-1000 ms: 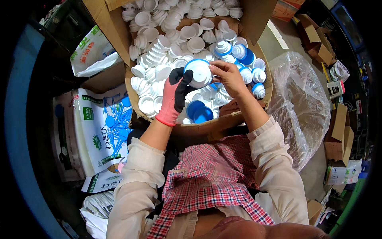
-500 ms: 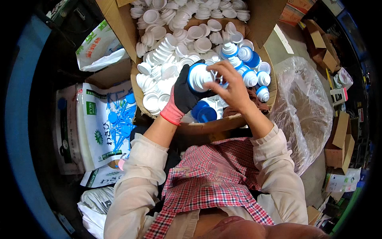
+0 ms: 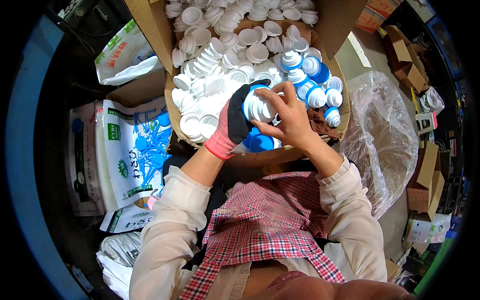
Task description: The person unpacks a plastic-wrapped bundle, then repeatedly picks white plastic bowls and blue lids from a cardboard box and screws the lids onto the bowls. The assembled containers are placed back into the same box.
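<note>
My left hand point(image 3: 234, 120), in a black and pink glove, is wrapped round a white ribbed plastic piece with a blue rim point(image 3: 261, 106), held up over the carton. The bare thumb and fingers of my right hand point(image 3: 296, 120) press on the white rings from the other side. Below the hands lies a blue round cap point(image 3: 262, 143), partly covered. Several white stepped cups with blue rims point(image 3: 315, 97) sit in the carton to the right of my hands. Loose white cups point(image 3: 214, 86), some nested in stacks, fill its middle and far part.
The cardboard carton point(image 3: 342, 87) stands open in front of me, a brown cloth point(image 3: 320, 122) at its right edge. On the left, blue sticks with round ends point(image 3: 150, 150) lie on a printed white sack point(image 3: 119, 172). A clear plastic bag point(image 3: 380, 145) and small cardboard boxes point(image 3: 425, 180) are on the right.
Both hands have shifted slightly right with the ribbed piece. My right thumb and fingers now sit closer round its white rings. The blue cap below is seen at a different angle.
</note>
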### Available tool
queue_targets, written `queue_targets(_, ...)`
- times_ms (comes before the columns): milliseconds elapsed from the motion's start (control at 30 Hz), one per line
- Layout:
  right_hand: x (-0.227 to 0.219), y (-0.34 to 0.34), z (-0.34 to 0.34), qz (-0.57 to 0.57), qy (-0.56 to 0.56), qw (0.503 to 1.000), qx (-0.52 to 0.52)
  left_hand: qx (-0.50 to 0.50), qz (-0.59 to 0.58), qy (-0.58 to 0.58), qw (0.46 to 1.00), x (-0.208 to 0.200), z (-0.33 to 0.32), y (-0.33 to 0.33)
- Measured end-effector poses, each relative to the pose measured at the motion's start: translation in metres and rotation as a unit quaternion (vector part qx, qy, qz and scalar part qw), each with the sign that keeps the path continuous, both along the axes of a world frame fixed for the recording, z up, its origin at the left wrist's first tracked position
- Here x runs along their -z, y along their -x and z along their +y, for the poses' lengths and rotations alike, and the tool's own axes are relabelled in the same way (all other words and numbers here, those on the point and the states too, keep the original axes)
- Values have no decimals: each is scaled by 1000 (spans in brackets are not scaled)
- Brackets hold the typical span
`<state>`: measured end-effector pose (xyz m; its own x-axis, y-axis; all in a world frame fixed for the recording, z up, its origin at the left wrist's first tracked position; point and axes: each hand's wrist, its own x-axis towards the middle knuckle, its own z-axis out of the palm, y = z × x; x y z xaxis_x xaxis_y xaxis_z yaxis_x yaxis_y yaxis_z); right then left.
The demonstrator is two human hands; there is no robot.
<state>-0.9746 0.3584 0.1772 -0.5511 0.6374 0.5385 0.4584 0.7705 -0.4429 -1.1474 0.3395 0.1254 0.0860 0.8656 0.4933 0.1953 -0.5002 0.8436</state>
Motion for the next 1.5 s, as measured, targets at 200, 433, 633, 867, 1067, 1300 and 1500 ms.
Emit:
queue_targets(200,0,2,-6,-10,39,999,34,6,-105,184,977,-14,3,7)
queue_targets(433,-6,-4,-11,-31,-3,999,9,45,-86,105,990,-3,6,6)
queue_targets(633,-5,-14,-19,1,41,998,50,152,-184,240,941,-11,-6,6)
queue_targets(867,-5,-50,-134,-80,149,986,3,225,-88,423,873,-12,-128,-13)
queue_targets(1067,14,-70,-231,5,219,975,27,306,-89,387,865,27,-227,-14)
queue_targets(1300,14,-74,-219,4,210,975,70,212,-124,383,890,12,-198,-16)
queue_targets(1500,37,-84,-47,-115,54,975,180,-56,110,142,982,7,-39,20)
